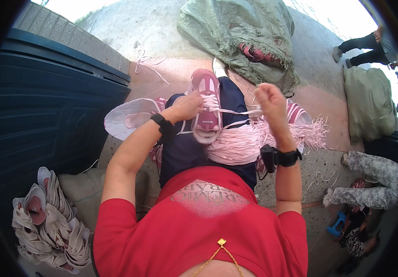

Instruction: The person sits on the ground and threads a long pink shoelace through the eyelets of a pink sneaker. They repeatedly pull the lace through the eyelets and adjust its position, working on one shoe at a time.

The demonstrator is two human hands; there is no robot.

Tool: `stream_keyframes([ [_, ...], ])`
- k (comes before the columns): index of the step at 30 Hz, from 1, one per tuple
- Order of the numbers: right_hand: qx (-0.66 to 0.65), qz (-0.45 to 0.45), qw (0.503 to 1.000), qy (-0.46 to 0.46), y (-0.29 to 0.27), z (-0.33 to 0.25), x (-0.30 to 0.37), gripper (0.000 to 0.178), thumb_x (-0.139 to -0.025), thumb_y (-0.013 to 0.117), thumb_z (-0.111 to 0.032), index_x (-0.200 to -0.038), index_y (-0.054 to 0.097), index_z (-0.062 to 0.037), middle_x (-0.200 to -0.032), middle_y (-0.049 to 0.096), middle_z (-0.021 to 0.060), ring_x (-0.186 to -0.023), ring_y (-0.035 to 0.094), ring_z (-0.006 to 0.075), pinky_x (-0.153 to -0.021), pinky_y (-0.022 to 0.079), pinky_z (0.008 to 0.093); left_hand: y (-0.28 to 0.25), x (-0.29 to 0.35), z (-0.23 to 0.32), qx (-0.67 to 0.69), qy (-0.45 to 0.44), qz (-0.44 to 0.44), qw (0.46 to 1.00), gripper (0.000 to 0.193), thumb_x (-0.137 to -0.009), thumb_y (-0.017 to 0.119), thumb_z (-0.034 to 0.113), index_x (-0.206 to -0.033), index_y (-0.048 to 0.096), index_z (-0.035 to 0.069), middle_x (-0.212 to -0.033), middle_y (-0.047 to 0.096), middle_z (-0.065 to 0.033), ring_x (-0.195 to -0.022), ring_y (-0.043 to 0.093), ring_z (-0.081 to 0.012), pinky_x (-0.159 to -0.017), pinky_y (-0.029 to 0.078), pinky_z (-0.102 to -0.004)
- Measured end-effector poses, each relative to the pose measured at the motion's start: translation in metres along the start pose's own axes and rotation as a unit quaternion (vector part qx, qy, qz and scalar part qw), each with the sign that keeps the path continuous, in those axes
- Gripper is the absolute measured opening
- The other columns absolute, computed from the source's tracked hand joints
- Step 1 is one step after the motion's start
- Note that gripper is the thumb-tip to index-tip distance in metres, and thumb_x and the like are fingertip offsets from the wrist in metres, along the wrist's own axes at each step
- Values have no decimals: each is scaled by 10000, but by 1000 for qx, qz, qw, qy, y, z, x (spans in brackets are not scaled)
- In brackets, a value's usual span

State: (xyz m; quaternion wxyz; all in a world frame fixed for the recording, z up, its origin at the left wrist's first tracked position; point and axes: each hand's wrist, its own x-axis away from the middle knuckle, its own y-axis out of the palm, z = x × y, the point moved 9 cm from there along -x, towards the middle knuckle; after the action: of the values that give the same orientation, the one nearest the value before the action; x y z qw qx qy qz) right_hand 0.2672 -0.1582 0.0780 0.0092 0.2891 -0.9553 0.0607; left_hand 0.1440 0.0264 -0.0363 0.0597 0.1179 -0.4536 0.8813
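Observation:
A pink and mauve sneaker (207,121) rests on my lap with its toe pointing away from me. White-pink lace (236,111) runs through its eyelets and stretches off to the right. My left hand (189,105) is closed at the left side of the lacing, pinching lace there. Raised to the right, my right hand (271,99) is closed on the drawn-out lace. A thick bundle of pale pink laces (240,145) lies across my right thigh, its loose ends fanning out to the right.
An unfinished pale shoe upper (124,119) lies left of my legs. Stacked white uppers (53,221) stand at lower left beside a dark blue door (47,101). A green woven sack (236,37) lies ahead, another sack (369,104) at right. Other people's legs (374,177) show at right.

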Motion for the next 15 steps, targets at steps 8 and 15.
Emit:
stream_keyframes([
  [8, 374, -197, 903, -81, 155, 85, 42, 234, -841, 541, -198, -931, 619, 3, -847, 654, 181, -756, 639, 329, -651, 500, 434, -6, 13, -32, 265, -98, -31, 959, 168, -830, 579, 126, -954, 627, 23, -700, 622, -69, -504, 539, -165, -451, 415, -292],
  [15, 507, -237, 812, -163, 192, 92, 39, 137, -755, 576, -102, -808, 598, 23, -771, 643, 165, -710, 667, 271, -605, 528, 377, -15, 47, -44, 430, -231, -14, 873, 220, -857, 578, 101, -1065, 603, 34, -745, 589, 5, -422, 426, -29, -344, 281, -177],
])
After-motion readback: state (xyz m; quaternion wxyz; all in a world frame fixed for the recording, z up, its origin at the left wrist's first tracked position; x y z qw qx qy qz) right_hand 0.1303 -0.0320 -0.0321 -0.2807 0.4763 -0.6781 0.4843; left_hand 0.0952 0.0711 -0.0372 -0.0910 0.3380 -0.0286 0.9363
